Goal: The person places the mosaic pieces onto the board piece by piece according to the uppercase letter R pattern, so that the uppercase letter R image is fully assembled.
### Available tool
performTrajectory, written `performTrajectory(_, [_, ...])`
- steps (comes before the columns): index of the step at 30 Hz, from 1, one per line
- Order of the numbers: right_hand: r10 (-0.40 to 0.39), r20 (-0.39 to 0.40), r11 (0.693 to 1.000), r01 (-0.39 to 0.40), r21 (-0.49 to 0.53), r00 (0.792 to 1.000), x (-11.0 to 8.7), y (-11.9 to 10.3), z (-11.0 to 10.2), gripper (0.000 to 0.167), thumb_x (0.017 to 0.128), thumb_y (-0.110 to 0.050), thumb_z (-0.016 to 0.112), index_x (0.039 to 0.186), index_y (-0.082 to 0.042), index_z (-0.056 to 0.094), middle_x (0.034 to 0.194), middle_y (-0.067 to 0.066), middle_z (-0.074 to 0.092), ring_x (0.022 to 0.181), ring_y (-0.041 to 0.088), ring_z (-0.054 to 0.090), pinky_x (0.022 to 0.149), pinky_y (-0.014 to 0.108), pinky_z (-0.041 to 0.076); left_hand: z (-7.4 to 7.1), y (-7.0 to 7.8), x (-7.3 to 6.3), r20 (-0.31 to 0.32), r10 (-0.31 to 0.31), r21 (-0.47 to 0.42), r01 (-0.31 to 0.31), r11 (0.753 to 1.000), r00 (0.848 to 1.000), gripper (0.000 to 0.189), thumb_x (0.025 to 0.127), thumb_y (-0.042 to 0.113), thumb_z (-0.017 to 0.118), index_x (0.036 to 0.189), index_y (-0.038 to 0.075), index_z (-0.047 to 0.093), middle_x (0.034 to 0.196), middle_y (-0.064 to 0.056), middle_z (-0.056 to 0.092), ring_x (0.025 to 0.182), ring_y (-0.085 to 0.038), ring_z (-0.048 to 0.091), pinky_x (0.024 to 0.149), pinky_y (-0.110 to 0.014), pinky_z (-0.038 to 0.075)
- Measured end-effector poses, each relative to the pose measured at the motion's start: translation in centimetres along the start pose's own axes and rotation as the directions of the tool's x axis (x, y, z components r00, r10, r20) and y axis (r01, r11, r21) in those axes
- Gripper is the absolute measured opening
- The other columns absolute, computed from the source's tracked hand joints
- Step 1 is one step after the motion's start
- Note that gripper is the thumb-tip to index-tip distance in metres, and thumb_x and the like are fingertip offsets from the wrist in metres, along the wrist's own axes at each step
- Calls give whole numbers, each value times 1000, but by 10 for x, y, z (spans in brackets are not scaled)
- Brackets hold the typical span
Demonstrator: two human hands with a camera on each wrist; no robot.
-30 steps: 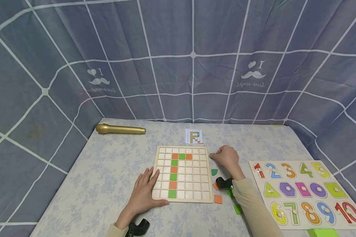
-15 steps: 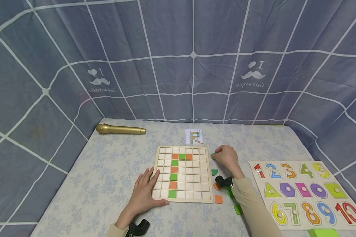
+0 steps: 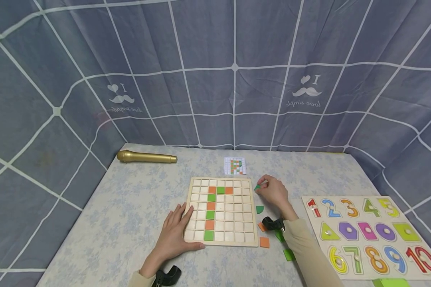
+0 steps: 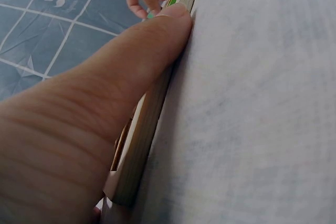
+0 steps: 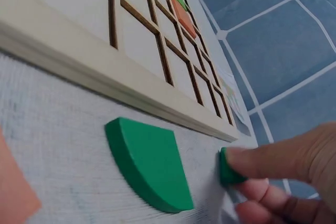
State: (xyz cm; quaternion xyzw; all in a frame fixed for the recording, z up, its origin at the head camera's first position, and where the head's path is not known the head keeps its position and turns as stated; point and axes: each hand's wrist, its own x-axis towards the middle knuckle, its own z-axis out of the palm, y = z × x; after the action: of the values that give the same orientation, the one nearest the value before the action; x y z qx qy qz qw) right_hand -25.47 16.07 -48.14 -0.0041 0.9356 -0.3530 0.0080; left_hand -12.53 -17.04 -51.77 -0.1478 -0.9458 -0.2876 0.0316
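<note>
A wooden grid board (image 3: 237,217) lies mid-table, with orange and green square tiles (image 3: 210,215) in a column and along an upper row. My left hand (image 3: 174,231) rests on the board's left side, its thumb along the front edge. Off the board's upper right corner, my right hand (image 3: 274,191) pinches a small dark green tile (image 5: 229,167) between thumb and fingers, which cover part of it. A dark green quarter-round tile (image 5: 152,163) lies on the table beside the board, nearer me than that hand.
Loose orange (image 3: 264,242) and green tiles (image 3: 289,254) lie right of the board, partly under the right wrist. A pattern card (image 3: 235,166) sits behind it. A gold microphone (image 3: 146,156) lies back left, a number puzzle (image 3: 373,235) at right.
My right hand has shifted slightly right, away from the board's edge, and the green tile in its fingers has turned to show more of itself. The left hand stays in place.
</note>
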Motion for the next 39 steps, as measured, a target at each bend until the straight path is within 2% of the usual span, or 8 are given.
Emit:
performTrajectory(4, [-98, -32, 990, 100, 98, 995, 2, 1, 7, 15, 82, -14, 75, 92, -9, 65, 73, -1, 61, 59, 16, 52, 54, 31, 40, 0, 0, 0, -1, 0, -8, 0, 1000, 1000, 116, 60, 70, 74, 148, 6, 34, 151, -22, 23, 140, -38, 12, 111, -54, 9])
performTrajectory(7, [-189, -43, 966, 194, 171, 981, 3, -2, 12, 12, 82, -9, 75, 91, -7, 67, 75, 1, 62, 61, 17, 52, 56, 31, 41, 0, 0, 0, -8, 3, -8, -3, 1000, 1000, 116, 60, 70, 75, 148, 6, 34, 152, -21, 23, 140, -38, 12, 111, -54, 9])
performTrajectory(10, [-245, -35, 946, 247, 208, 969, 4, -8, 16, 10, 81, -7, 75, 89, -6, 68, 77, 1, 64, 63, 17, 52, 57, 31, 42, 1, -1, 1, -19, 12, 2, -12, 1000, 1000, 116, 60, 71, 74, 147, 6, 35, 152, -21, 24, 140, -38, 13, 110, -54, 10])
performTrajectory(14, [-254, 5, 944, 247, 217, 967, 4, -17, 21, 9, 81, -9, 76, 86, -7, 70, 76, 0, 65, 66, 16, 55, 58, 31, 44, 1, -1, 1, -30, 28, 13, -27, 1000, 999, 115, 60, 71, 74, 146, 5, 37, 150, -22, 26, 139, -40, 15, 110, -55, 11])
performTrajectory(17, [-258, 36, 945, 245, 217, 965, 4, -23, 25, 9, 80, -10, 77, 85, -8, 70, 75, -1, 65, 69, 15, 57, 60, 32, 45, 1, -1, 1, -14, 19, 12, -19, 1000, 1000, 115, 61, 71, 74, 147, 5, 36, 151, -22, 25, 140, -40, 14, 110, -55, 11])
performTrajectory(25, [-280, 87, 948, 261, 185, 956, 6, -29, 35, 8, 80, -10, 77, 83, -9, 69, 70, -5, 62, 63, 12, 55, 59, 31, 45, 0, 0, 0, 4, 3, 2, -3, 1000, 1000, 115, 61, 70, 74, 147, 5, 35, 151, -22, 24, 140, -39, 12, 111, -54, 9])
performTrajectory(33, [-253, 91, 965, 245, 91, 963, 7, -32, 37, 6, 80, -13, 77, 81, -12, 71, 70, -6, 60, 63, 11, 54, 59, 31, 46, 1, -2, 0, -12, 14, 1, -14, 1000, 1000, 115, 61, 71, 73, 147, 5, 35, 151, -22, 24, 140, -39, 13, 110, -54, 10])
performTrajectory(39, [-253, 87, 967, 251, 31, 964, 5, -35, 37, 4, 79, -13, 78, 82, -12, 75, 71, -6, 60, 65, 10, 55, 60, 31, 48, 0, -2, -1, -7, 15, 1, -15, 1000, 1000, 115, 61, 71, 73, 147, 5, 35, 151, -22, 24, 140, -39, 13, 110, -54, 10])
